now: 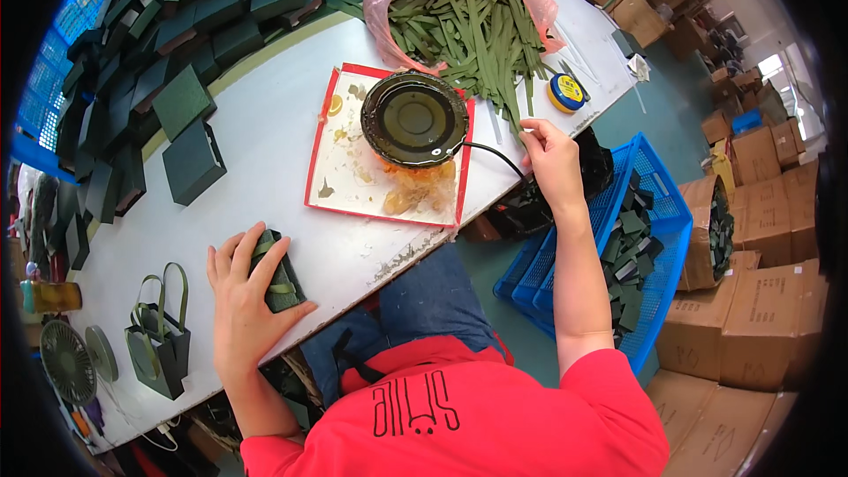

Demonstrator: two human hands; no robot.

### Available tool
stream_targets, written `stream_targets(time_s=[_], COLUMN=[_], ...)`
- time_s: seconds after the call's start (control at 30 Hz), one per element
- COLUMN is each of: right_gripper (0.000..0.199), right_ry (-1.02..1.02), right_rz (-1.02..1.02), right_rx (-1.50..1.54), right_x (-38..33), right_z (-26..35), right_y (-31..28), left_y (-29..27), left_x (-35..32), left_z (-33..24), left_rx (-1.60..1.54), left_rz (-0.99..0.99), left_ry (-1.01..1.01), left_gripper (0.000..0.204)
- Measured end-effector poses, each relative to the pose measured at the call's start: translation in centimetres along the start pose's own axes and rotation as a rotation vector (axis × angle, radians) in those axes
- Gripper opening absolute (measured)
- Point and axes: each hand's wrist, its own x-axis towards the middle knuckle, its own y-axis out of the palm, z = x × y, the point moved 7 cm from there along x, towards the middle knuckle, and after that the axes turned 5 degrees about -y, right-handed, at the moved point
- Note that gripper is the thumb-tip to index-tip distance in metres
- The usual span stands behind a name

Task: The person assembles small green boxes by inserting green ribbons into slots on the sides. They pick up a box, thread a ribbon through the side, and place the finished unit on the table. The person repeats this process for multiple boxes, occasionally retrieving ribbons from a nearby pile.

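My left hand (pixel 243 291) rests on the table with its fingers over a small dark green box (pixel 287 269), thumb at the near side. A green band crosses the box; the fingers hide part of it. On the right, my right hand (pixel 552 159) has thumb and index finger pinched at the lower end of a green ribbon (pixel 512 110). That ribbon hangs out of a heap of cut green ribbons (pixel 468 31) in a pink plastic bag (pixel 382 13). Between my hands stands a round black pot (pixel 415 119) with a dark liquid-looking surface and amber drips beneath.
The pot sits on a red-edged board (pixel 349 194). Dark green boxes (pixel 194 163) crowd the left. A green box with ribbon handles (pixel 159 349) stands near a fan (pixel 68 360). A yellow-and-blue round tin (pixel 567 93), scissors (pixel 572 77) and a blue crate (pixel 667 212) are right.
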Motion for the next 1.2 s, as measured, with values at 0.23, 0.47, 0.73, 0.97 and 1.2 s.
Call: stream_targets(time_s=[0.23,0.47,0.73,0.97,1.2], right_gripper=[0.022,0.026,0.026,0.019,0.016], right_ry=[-0.038,-0.009,0.177,-0.113,-0.419], right_rz=[-0.069,-0.117,0.222,0.020,-0.029], right_rx=[0.049,0.163,0.560,0.279,0.026], right_x=[-0.2,-0.1,-1.9,-2.3,-5.6], right_z=[-1.5,-3.2,-2.9,1.0,8.5], right_y=[-0.7,-1.0,0.3,-1.2,-3.5], left_y=[0.2,0.2,0.3,0.1,0.1], left_x=[-0.1,0.0,-0.1,0.0,0.1], left_z=[-0.1,-0.2,-0.1,-0.3,-0.2], left_rx=[0.006,0.006,0.015,0.019,0.018], left_rz=[0.001,-0.004,-0.001,0.000,0.006], left_ry=[0.001,0.007,0.009,0.011,0.001], left_gripper=[0.084,0.081,0.087,0.086,0.085])
